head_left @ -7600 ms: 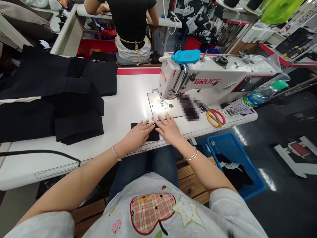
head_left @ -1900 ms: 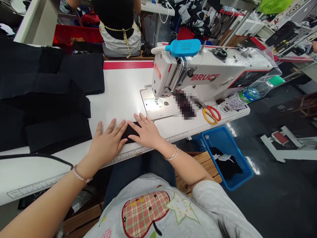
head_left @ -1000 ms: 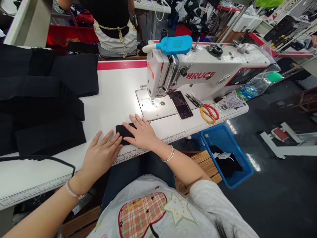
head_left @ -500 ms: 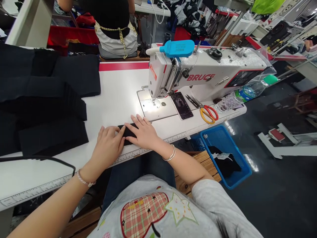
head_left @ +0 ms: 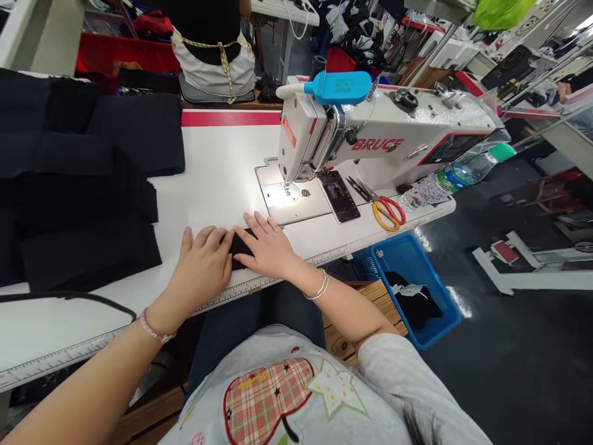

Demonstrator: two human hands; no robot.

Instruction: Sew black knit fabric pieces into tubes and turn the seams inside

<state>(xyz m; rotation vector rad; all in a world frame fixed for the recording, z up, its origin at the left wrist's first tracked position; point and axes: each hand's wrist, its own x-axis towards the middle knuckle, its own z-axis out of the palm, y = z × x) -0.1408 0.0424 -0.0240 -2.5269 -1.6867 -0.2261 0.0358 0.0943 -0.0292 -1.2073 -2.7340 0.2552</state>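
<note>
A small black fabric piece lies near the front edge of the white counter. The right hand lies spread on it, and the left hand presses its left end; neither is clenched. The sewing machine's needle plate sits at 1 o'clock, stacked black fabric panels at 9 o'clock.

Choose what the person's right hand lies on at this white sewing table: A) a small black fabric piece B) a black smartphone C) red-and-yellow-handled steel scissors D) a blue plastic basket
A: the right hand lies flat across the small black fabric piece.
</note>
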